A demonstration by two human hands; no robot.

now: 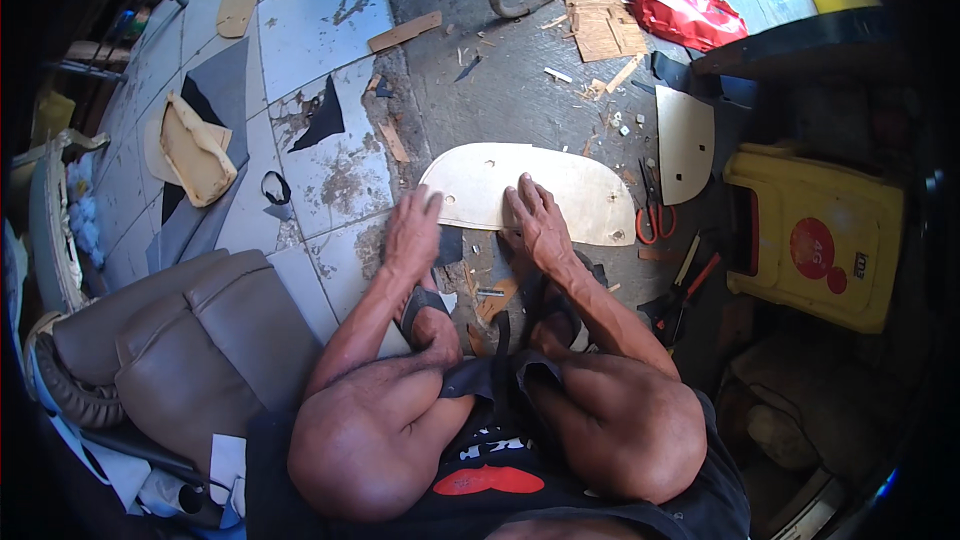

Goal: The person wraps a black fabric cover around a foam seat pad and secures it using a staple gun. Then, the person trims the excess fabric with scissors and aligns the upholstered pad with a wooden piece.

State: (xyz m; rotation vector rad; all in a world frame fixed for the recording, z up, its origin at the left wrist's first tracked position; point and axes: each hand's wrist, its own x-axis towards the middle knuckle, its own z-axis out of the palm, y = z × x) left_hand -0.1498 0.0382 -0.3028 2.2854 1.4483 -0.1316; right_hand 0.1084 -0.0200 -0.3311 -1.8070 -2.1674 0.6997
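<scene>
A pale, rounded board (pixel 560 175) lies crosswise in front of my feet, with small holes near its ends and upper edge. My right hand (pixel 540 225) grips its near edge, fingers extended over the top and the thumb partly hidden below the edge. My left hand (pixel 413 225) is at the board's left end; its fingertips are blurred, so their hold is unclear. Just beyond the right end are orange-handled scissors (pixel 655 215). Another pale board (pixel 684 145), smaller and with dark holes, lies farther right.
Brown cushioned upholstery (pixel 190 330) stands at my left. To the right are a yellow plastic container (pixel 815 240) and red-handled pliers (pixel 700 278). Ahead lie wood scraps (pixel 605 27), a red crumpled bag (pixel 690 15) and a bent metal tube (pixel 560 2). Dark fabric pieces (pixel 322 120) litter the tiles.
</scene>
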